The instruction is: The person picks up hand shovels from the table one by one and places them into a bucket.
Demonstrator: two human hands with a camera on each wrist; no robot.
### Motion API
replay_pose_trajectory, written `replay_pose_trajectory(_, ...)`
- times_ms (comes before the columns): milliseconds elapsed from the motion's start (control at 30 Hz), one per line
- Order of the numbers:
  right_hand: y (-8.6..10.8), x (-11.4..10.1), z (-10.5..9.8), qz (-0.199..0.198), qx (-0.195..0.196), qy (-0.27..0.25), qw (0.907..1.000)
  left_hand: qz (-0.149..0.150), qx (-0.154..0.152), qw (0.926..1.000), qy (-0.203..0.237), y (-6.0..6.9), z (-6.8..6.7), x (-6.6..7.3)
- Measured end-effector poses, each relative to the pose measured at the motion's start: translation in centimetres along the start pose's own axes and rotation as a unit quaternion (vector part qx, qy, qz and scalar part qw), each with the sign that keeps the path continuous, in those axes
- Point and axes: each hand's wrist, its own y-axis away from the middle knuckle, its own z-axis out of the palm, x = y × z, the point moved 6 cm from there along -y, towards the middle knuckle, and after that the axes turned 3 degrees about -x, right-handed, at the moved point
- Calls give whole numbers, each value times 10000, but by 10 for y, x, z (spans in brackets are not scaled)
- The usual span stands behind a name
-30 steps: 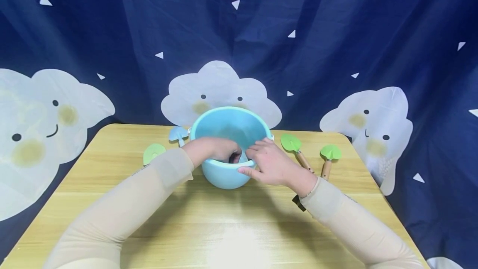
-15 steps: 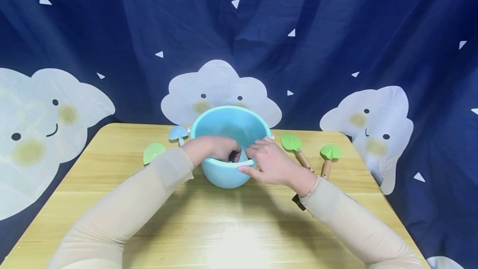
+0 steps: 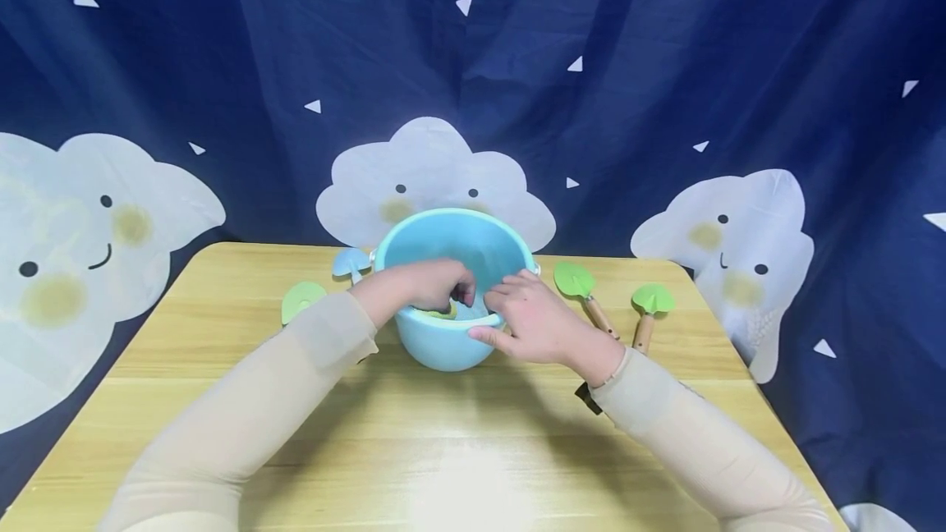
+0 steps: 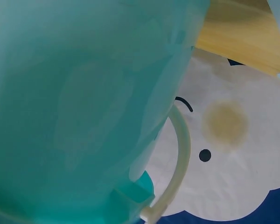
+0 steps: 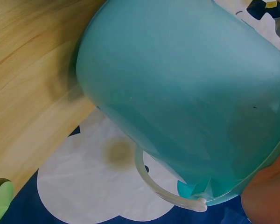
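The light blue bucket [image 3: 449, 347] sits at the middle of the head view, its round mouth facing up toward the camera; take it as the centre of a clock. A pale handle [image 5: 163, 193] curves out from a joint at its rim. At four o'clock the right grip [image 3: 535, 316], a bare hand, holds that rim, thumb outside and fingers bent over into the mouth. The left grip [image 3: 439, 284] reaches in from eight o'clock, inside the mouth with fingers curled; I cannot tell whether they hold anything. Just below it shows a yellow-green object [image 3: 438, 313], mostly hidden by the near rim. A blue trowel [image 3: 351, 260] lies near the bucket at about ten o'clock, and a pale green tool [image 3: 302, 300] at nine, partly covered by the left sleeve [image 3: 244, 401]. Toward three o'clock lie a leaf-shaped green trowel [image 3: 575, 278] with a wooden handle and, farther out, a second green trowel [image 3: 654, 299], its handle running down to the right sleeve [image 3: 687, 433]. The wood-grain counter [image 3: 414, 442] carries them all, with bright glare at six o'clock. At twelve, a navy curtain [image 3: 369, 31] bears white triangles and a smiling cloud [image 3: 432, 158].
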Motion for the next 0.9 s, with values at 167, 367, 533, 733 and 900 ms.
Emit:
replay_pose_trajectory(167,-1,0,0,14,-24,13,10000,156,390,9991,-38,6,-11,-4)
replay_pose_trajectory(367,-1,-1,-2,-17,-6,89,10000,311,663,9973,-5,19,-27,-1)
replay_pose_trajectory(533,-1,-2,-2,-21,6,104,9999,410,893,9952,-6,28,-36,2)
replay_pose_trajectory(733,-1,-2,-2,-12,-1,82,10000,525,1122,9923,18,38,-42,4)
replay_pose_trajectory(900,-1,-2,-2,3,-42,55,10000,642,1387,9882,43,45,-48,2)
